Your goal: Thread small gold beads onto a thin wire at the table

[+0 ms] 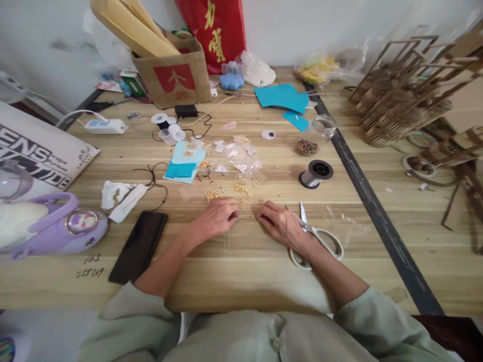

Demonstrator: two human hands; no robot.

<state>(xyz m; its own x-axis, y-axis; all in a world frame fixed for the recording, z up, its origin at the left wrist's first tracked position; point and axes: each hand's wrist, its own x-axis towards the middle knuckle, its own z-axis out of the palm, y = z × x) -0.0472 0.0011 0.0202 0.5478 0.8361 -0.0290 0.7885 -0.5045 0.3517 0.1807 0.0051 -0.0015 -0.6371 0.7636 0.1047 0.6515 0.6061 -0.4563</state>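
Between my two hands a thin gold-coloured chain (247,217) runs level just above or on the wooden table. My left hand (217,217) pinches its left end, fingers closed. At the other end the fingers of my right hand (279,221) are pressed together on it. A fine clear thread (228,241) hangs or lies below my left hand. Small gold beads (241,186) lie in loose piles just beyond my fingertips. Scissors (320,239) with white handles lie partly under my right wrist, blades apart.
A spool of silver wire (316,174) and a jar of dark beads (308,146) stand to the right. Clear bags of findings (239,153) and blue cards (183,168) lie ahead. Left are a black phone (139,246) and a purple bottle (62,223). Wooden baskets (400,100) stand far right.
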